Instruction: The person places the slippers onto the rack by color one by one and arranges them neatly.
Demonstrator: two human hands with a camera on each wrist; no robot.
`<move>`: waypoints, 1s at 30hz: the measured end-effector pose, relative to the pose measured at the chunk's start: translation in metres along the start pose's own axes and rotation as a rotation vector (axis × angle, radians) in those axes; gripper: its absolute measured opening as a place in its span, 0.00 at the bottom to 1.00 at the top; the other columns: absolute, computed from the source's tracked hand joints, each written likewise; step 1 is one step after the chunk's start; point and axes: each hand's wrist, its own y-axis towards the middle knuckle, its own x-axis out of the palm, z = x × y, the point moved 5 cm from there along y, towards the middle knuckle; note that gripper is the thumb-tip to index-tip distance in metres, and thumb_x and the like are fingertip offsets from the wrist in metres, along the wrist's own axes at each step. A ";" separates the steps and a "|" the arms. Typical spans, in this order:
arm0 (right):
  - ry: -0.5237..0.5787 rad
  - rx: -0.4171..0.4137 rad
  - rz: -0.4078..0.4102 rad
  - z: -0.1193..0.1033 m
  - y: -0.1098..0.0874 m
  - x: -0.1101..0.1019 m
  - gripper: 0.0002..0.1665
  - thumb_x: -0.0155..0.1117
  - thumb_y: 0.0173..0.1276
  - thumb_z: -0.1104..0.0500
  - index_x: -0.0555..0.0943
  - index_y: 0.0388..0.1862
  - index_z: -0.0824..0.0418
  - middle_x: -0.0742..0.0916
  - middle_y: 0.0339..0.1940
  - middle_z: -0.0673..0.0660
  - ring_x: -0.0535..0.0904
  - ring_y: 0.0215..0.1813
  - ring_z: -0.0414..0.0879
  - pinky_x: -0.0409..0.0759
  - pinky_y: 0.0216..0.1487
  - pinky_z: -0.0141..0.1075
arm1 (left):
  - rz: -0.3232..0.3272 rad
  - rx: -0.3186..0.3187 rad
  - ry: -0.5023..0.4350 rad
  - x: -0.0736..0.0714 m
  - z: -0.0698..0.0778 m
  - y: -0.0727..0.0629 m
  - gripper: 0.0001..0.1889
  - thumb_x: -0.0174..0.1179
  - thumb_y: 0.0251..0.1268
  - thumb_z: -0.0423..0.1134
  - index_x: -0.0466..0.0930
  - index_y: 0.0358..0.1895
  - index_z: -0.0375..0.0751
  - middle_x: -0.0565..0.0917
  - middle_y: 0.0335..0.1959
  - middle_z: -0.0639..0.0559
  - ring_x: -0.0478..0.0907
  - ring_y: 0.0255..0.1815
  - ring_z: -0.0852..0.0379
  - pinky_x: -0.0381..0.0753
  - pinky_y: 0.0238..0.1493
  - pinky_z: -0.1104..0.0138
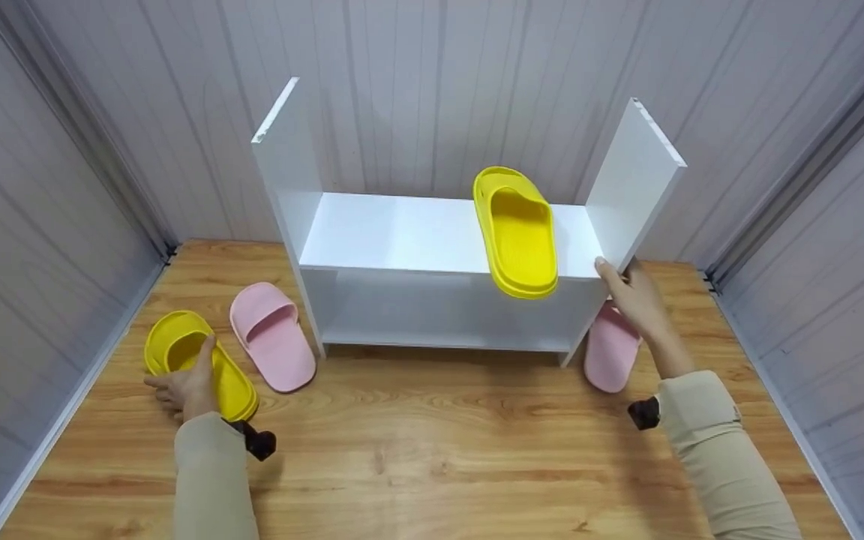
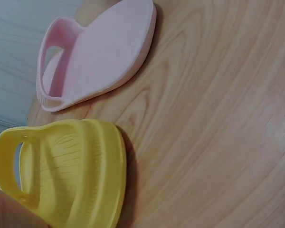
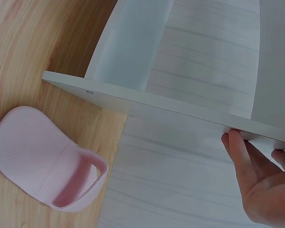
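Note:
At the left, a yellow slipper (image 1: 233, 382) lies on the floor. My left hand (image 1: 190, 379) grips it across the strap, thumb at one side and fingers at the other; the left wrist view shows its heel end. A white shelf unit (image 1: 402, 232) stands against the back wall. My right hand (image 1: 638, 300) holds the unit's right side panel, with the thumb at the front edge and fingers at the outer side. Another yellow slipper (image 1: 522, 240) sits on the upper shelf near its right end, its heel jutting past the front edge.
A pink slipper (image 1: 282, 345) lies between the left yellow slipper and the unit. Another pink slipper (image 3: 35, 156) is on the floor by the right panel, below my right hand. Ribbed walls (image 1: 42, 225) enclose the wooden floor (image 1: 432, 450) at the back and both sides.

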 end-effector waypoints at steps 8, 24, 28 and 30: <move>0.001 0.021 0.005 0.001 -0.001 -0.001 0.48 0.43 0.63 0.37 0.45 0.67 0.69 0.61 0.61 0.74 0.63 0.58 0.64 0.70 0.47 0.50 | 0.035 0.012 0.087 0.005 -0.003 0.002 0.62 0.49 0.44 0.71 0.15 0.63 0.35 0.26 0.66 0.36 0.25 0.65 0.41 0.28 0.59 0.47; -0.016 -0.006 0.004 0.000 -0.001 0.000 0.47 0.43 0.63 0.36 0.46 0.67 0.69 0.61 0.63 0.72 0.62 0.59 0.63 0.68 0.49 0.51 | 0.079 0.046 0.204 0.008 -0.006 0.002 0.58 0.52 0.50 0.63 0.17 0.63 0.31 0.30 0.65 0.32 0.30 0.64 0.38 0.32 0.58 0.45; -0.010 -0.009 0.009 0.001 -0.001 0.000 0.47 0.43 0.64 0.37 0.47 0.67 0.69 0.61 0.62 0.72 0.63 0.58 0.63 0.68 0.49 0.52 | 0.072 0.059 0.233 0.009 -0.006 0.001 0.59 0.54 0.50 0.61 0.15 0.62 0.32 0.29 0.65 0.31 0.29 0.64 0.37 0.32 0.58 0.45; -0.004 -0.014 0.013 0.001 0.000 0.000 0.47 0.44 0.64 0.37 0.47 0.67 0.69 0.62 0.61 0.72 0.63 0.58 0.63 0.69 0.48 0.51 | 0.064 0.069 0.251 0.010 -0.005 0.001 0.61 0.55 0.49 0.61 0.13 0.61 0.33 0.28 0.64 0.31 0.28 0.64 0.37 0.32 0.58 0.44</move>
